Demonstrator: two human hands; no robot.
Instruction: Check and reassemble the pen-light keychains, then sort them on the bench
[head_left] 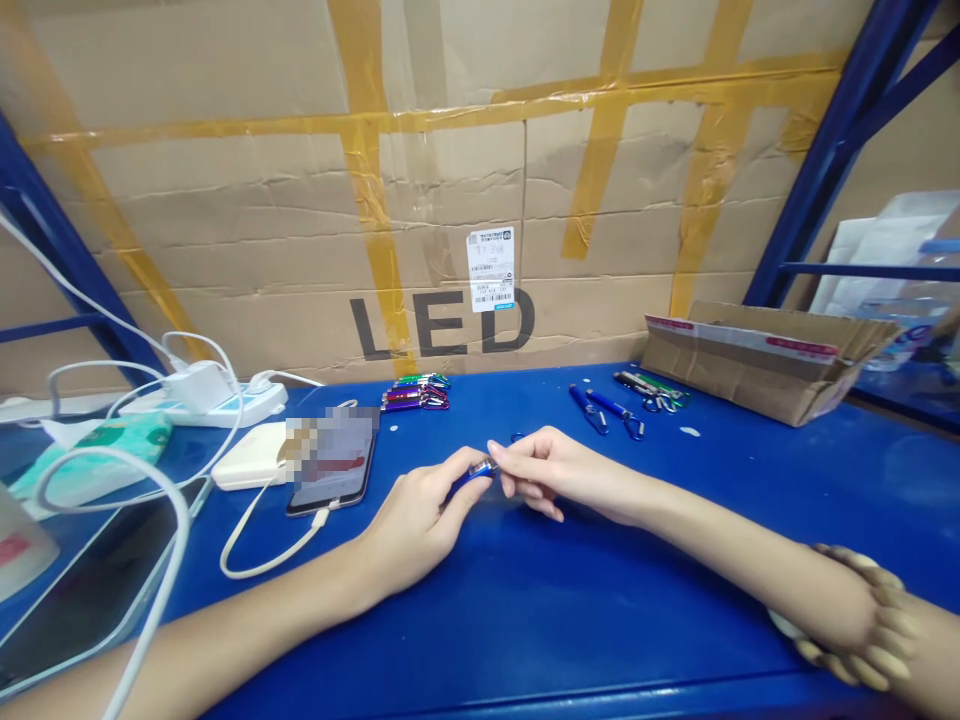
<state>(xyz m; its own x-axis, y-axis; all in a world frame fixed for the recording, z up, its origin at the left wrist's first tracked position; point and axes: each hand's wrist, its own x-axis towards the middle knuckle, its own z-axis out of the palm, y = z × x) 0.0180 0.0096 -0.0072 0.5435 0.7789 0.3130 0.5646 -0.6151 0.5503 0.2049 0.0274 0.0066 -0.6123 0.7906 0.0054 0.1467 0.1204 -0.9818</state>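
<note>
My left hand (420, 515) is closed around a small blue metal keychain flashlight (480, 469), its silver end pointing to the right. At that end, the thumb and fingertips of my right hand (536, 470) are pinched together; what lies between them is too small and covered to make out. A bit of a blue clip loop (517, 437) shows just behind the right fingers. Beyond my right hand lie two blue keychain flashlights (611, 404) with carabiner clips. Farther right is a group of black and green ones (651, 388).
Several purple, red and green keychain flashlights (416, 393) lie at the back. A charging phone (337, 465), a cream power bank (247, 458), a power strip (259, 402), cables and a tablet-like device (97, 570) fill the left. An open cardboard box (739, 360) stands back right, before a large carton (285, 240).
</note>
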